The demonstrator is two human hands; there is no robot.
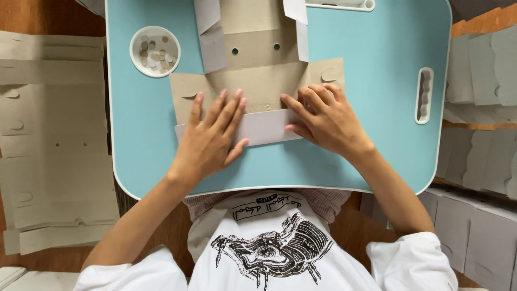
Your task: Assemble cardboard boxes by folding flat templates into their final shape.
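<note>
Head view, looking down on a pale blue lap table (377, 64). I see a flat die-cut cardboard box blank (258, 81) lying at the table's centre, brown side up, with its near flap (264, 126) turned over to show its grey face. The left hand (207, 140) lies open, palm down, fingers spread across the fold line; the right hand (326, 118) is likewise open and flat, fingertips pressing the same crease from the other end — neither grips anything.

By my judgement the work is at an early stage: one long flap is being creased, two narrow grey side strips at the far end stand partly raised, and the remaining panels are flat, so no box shape exists yet.

Surroundings: a small white bowl (155, 51) of small round pieces sits beside the blank's far left corner, apart from it. Stacks of unfolded blanks (48, 145) lie on the floor to the left, and more grey blanks (479, 161) to the right — nothing obstructs the hands.
</note>
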